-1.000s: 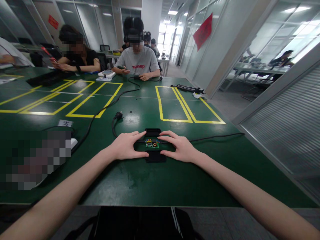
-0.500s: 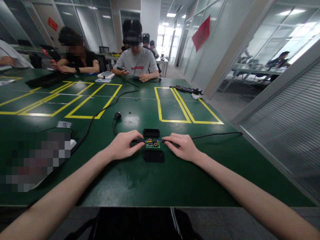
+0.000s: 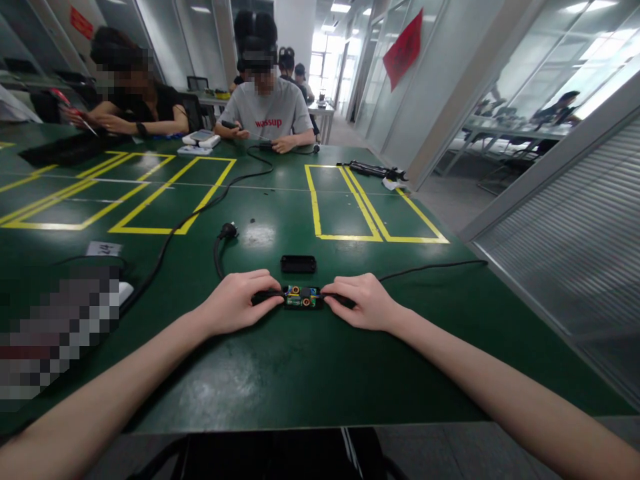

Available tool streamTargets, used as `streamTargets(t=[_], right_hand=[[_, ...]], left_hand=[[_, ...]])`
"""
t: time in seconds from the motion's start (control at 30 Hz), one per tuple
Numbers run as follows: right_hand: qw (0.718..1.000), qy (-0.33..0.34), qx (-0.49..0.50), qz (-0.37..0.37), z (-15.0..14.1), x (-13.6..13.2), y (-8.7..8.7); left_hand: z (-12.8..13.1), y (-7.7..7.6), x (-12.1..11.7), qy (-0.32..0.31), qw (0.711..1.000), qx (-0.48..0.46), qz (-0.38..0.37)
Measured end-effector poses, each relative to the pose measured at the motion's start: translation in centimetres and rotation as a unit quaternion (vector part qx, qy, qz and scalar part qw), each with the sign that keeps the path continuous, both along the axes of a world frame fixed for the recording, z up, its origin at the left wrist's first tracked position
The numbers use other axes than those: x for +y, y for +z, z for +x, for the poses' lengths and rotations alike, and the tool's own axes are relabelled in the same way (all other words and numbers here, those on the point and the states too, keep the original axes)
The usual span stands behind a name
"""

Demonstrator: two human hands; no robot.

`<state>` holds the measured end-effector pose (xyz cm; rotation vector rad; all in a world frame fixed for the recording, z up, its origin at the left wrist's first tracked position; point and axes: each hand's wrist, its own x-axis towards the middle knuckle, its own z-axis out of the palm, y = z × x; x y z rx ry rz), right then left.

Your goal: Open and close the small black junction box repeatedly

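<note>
A small green circuit board [image 3: 301, 297] with copper coils sits in or on a black case half [image 3: 303, 307] between my hands. My left hand [image 3: 245, 300] pinches the thick black cable at the board's left end. At the right end, my right hand [image 3: 357, 300] is closed on the other black cable [image 3: 345, 300]. Just beyond the board lies the second black case half [image 3: 299, 264], its hollow side up and untouched. The left cable leads to a black plug [image 3: 229, 231] on the table.
Yellow tape rectangles [image 3: 350, 237] mark the green table [image 3: 320, 373]. A long black cord [image 3: 185, 223] crosses on the left near a pixelated object [image 3: 55, 333]. Black tools [image 3: 373, 171] lie far right. Two people [image 3: 267, 107] work across the table.
The fingers went from spread around the board to pinching the cables at its ends. The board moved toward me, from between the case halves onto the nearer one.
</note>
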<state>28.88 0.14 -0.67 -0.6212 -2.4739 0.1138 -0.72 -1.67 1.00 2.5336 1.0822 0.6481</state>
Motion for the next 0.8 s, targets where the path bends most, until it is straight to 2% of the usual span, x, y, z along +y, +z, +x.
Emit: streamTargets(t=[0.1, 0.33, 0.53, 0.7, 0.8], right_hand=[[1.000, -0.023, -0.001, -0.007, -0.1, 0.2, -0.1], [0.999, -0.042, -0.007, -0.009, 0.3, 0.7, -0.3], [0.999, -0.024, -0.012, -0.024, 0.5, 1.1, -0.3], [0.998, -0.026, -0.030, -0.052, 0.4, 1.1, -0.2], [0.998, -0.022, -0.030, -0.041, 0.4, 1.2, -0.2]], left_hand=[[0.0, -0.1, 0.3, 0.025, 1.000, 0.000, 0.008], [-0.1, 0.0, 0.3, 0.012, 1.000, 0.007, 0.007], [-0.1, -0.1, 0.5, 0.009, 1.000, 0.001, -0.009], [0.4, -0.1, 0.4, 0.004, 1.000, 0.015, 0.022], [0.5, -0.1, 0.4, -0.002, 0.999, 0.018, 0.029]])
